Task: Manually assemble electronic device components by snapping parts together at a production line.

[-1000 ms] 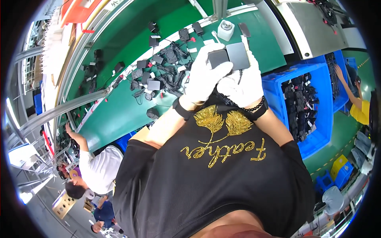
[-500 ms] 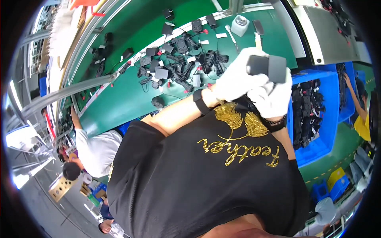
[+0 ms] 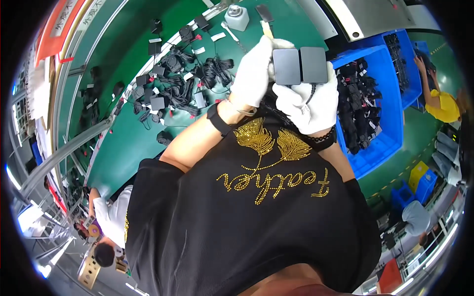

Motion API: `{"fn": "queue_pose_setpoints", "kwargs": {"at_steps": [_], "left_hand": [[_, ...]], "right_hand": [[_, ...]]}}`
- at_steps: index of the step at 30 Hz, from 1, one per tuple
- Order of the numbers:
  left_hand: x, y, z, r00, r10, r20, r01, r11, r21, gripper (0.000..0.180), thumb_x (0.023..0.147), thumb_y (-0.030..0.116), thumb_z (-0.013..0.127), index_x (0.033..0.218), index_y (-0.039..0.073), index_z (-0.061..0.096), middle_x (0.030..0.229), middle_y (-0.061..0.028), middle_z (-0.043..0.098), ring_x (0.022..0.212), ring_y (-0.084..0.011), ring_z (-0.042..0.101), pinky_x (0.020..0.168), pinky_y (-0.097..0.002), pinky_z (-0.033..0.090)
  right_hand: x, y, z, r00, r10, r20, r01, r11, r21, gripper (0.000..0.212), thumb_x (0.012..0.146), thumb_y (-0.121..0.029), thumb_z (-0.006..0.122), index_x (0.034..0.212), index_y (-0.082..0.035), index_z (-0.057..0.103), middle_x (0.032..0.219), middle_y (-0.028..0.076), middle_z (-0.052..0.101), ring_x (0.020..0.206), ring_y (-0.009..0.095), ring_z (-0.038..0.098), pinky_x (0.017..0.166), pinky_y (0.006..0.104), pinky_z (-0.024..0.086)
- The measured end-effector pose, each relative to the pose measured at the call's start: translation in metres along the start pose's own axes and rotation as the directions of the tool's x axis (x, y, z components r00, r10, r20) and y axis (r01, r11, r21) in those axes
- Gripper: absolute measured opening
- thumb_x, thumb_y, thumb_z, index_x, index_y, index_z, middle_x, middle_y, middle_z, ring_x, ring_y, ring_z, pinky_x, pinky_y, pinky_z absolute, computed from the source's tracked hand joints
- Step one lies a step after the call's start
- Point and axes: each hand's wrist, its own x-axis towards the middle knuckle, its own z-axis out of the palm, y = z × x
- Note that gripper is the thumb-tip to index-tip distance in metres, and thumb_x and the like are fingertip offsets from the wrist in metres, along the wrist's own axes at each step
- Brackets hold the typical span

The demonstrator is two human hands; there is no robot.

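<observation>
Two flat, dark, rounded rectangular boxes are held up side by side in front of my chest. My left hand (image 3: 253, 74), in a white glove, grips the left black box (image 3: 287, 67) by its outer side. The right black box (image 3: 314, 65) is gripped from its side and below by my white-gloved right hand (image 3: 313, 107). A thin black cable (image 3: 311, 92) runs down from the right box across the glove. More dark cable hangs between my wrists, partly hidden by the hands. Both boxes show smooth, plain faces.
Many black boxes with coiled cables (image 3: 175, 81) lie on the green table (image 3: 118, 153). Beyond my hands are a white bottle (image 3: 236, 18), a white brush (image 3: 230, 30) and a dark-bladed tool (image 3: 264, 14). Blue bins (image 3: 390, 133) hold black parts at right. Other people work nearby.
The two boxes have turned so their faces show fully, side by side; before, they were tilted and overlapping. My view has shifted right, so hands and table items appear farther left.
</observation>
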Motion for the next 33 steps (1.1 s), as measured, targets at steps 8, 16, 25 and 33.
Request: {"fn": "queue_pose_setpoints", "kwargs": {"at_steps": [8, 16, 25, 33], "left_hand": [[-0.021, 0.016, 0.032, 0.978, 0.145, 0.152, -0.17, 0.971, 0.168, 0.049, 0.091, 0.013, 0.059, 0.135, 0.003, 0.041, 0.121, -0.0081, 0.055, 0.092, -0.0102, 0.056, 0.083, -0.0259, 0.047], [-0.012, 0.011, 0.04, 0.991, 0.041, 0.125, -0.085, 0.923, 0.375, 0.054, 0.087, 0.013, 0.062, 0.136, 0.004, 0.041, 0.135, -0.0129, 0.05, 0.112, -0.0155, 0.052, 0.091, -0.0266, 0.042], [0.015, 0.002, -0.001, 0.79, 0.113, 0.603, 0.166, 0.907, -0.388, 0.076, 0.085, 0.033, 0.063, 0.143, -0.003, 0.029, 0.133, -0.0164, 0.049, 0.113, -0.0187, 0.053, 0.085, -0.0271, 0.047], [-0.007, -0.012, -0.034, 0.9, 0.129, 0.416, 0.018, 0.944, -0.33, 0.066, 0.094, 0.033, 0.052, 0.144, -0.003, 0.028, 0.142, -0.0157, 0.042, 0.128, -0.0216, 0.044, 0.108, -0.0335, 0.034]], "right_hand": [[-0.017, 0.006, -0.002, 0.822, -0.522, -0.229, 0.432, 0.833, -0.346, 0.04, 0.085, -0.029, 0.063, 0.114, -0.004, 0.05, 0.103, 0.009, 0.058, 0.079, 0.02, 0.058, 0.074, 0.0275, 0.046], [-0.029, -0.007, 0.003, 0.843, -0.454, -0.289, 0.287, 0.834, -0.472, 0.058, 0.092, -0.06, 0.034, 0.114, -0.01, 0.055, 0.096, 0.008, 0.059, 0.056, 0.015, 0.051, 0.039, 0.025, 0.036], [0.0, -0.008, -0.017, 0.983, 0.068, 0.172, -0.121, 0.939, 0.321, 0.049, 0.095, -0.053, 0.04, 0.122, -0.013, 0.05, 0.112, 0.009, 0.058, 0.085, 0.024, 0.065, 0.06, 0.035, 0.056], [0.02, 0.009, -0.014, 0.987, 0.123, 0.101, -0.136, 0.981, 0.139, 0.04, 0.089, -0.041, 0.051, 0.116, -0.012, 0.057, 0.11, 0.013, 0.059, 0.09, 0.031, 0.06, 0.072, 0.0388, 0.05]]}}
